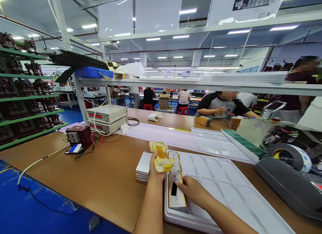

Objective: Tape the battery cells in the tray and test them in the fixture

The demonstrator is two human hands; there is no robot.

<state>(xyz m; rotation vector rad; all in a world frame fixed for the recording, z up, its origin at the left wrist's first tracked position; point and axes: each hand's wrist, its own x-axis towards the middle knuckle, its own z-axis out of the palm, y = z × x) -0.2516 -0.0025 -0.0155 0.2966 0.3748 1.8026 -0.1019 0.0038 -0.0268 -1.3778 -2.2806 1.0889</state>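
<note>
My left hand (158, 172) is closed round a pale yellow fixture (161, 156) that has an orange-brown strip on its face, held above the near left edge of a white compartment tray (226, 197). Below it and to the right, my right hand (192, 190) pinches the side of a white, flat battery-like pack (179, 199) with yellow edges and a black patch. That pack lies in the tray's near left compartment. Behind it is a similar pack (175, 160), partly covered by the fixture. A stack of silver-white packs (144, 165) stands just left of my left hand.
Stacked meters (108, 113) and a dark red device (79, 138) with wires stand at the left. A grey tape dispenser (286, 183) is at the right. Beyond lies another white tray (213, 141). A person (223, 106) sits across the table, near orange-edged stacks (204, 121).
</note>
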